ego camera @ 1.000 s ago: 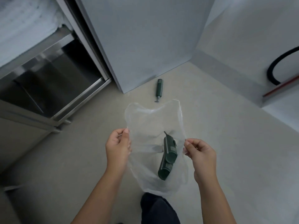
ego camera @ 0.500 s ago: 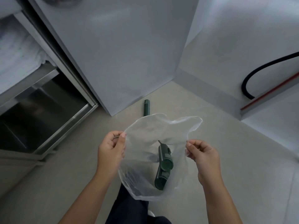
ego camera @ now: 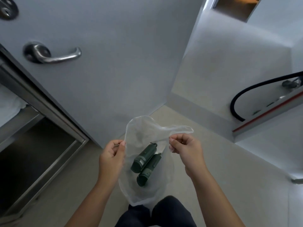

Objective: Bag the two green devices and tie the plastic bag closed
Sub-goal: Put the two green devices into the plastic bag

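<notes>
Standing at far left, a brushed-metal cabinet frame (ego camera: 49,112) with a dark recess adjoins a matte grey door (ego camera: 106,71) bearing a curved steel lever handle (ego camera: 54,54). Left hand (ego camera: 111,158): fingers curled, thumb and forefinger pinching the left rim of the plastic bag (ego camera: 144,131). The bag is thin, translucent and crinkled, its mouth held open and its rounded bottom sagging above the person's dark-trousered knees (ego camera: 157,213). Inside lie both green devices, side by side and touching, long axes parallel and running diagonally from lower left to upper right. Upper device (ego camera: 144,158): a smooth dark green cylinder, blunt end down-left, narrow dark tip pointing up-right. Lower device (ego camera: 148,172): same form and heading, set slightly lower and to the right, with a pale label on its barrel. Right hand (ego camera: 186,148): closed in a pinch on the right rim, drawing the film taut. Beyond, a pale smooth floor (ego camera: 221,161), white wall, and a black hose (ego camera: 236,102) curving above a red-edged ledge (ego camera: 265,115).
</notes>
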Tool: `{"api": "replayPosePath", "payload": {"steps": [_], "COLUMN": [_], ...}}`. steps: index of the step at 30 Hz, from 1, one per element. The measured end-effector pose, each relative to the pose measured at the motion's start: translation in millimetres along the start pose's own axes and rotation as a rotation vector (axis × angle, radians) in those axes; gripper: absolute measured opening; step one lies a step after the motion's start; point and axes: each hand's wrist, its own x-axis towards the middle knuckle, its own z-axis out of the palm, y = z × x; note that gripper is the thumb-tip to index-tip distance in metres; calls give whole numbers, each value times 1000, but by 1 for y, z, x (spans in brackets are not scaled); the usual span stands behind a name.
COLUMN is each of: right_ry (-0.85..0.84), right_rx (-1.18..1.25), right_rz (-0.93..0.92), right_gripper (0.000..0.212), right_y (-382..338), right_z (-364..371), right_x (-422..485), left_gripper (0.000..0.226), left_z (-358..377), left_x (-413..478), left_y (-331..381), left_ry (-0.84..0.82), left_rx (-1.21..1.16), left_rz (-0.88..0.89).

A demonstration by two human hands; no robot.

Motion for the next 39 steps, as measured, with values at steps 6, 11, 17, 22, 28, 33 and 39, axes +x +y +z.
{"api": "replayPosePath", "payload": {"steps": [6, 11, 17, 22, 28, 33, 39], "right_ry": [-125, -261, -620, -911, -1168, -1320, -1443], "right_rx": [-40, -97, -252, -403, -486, -545, -618], "right_rz": [-13, -20, -18, -73, -79, -98, -128], "right_gripper": [21, 18, 19, 20, 22, 22, 26], "right_y": [-21, -34, -62, -76, -69, -57, -42], "right_z": [42, 70, 97, 110, 116, 104, 74], "right_x": [56, 107, 168, 192, 189, 172, 159], "left_gripper": [20, 15, 15, 16, 16, 17, 14], "left_z": [1, 7, 30, 58, 98, 131, 178], "left_x": [46, 73, 82, 65, 26, -9, -48], "left_y": [6, 11, 27, 34, 34, 31, 24], "left_ry": [129, 350, 756, 1045, 1242, 1379, 1514], "left_rx": [-58, -114, -199, -277, -353, -425, -433], "left_rz": [16, -9, -68, -140, -149, -167, -193]}}
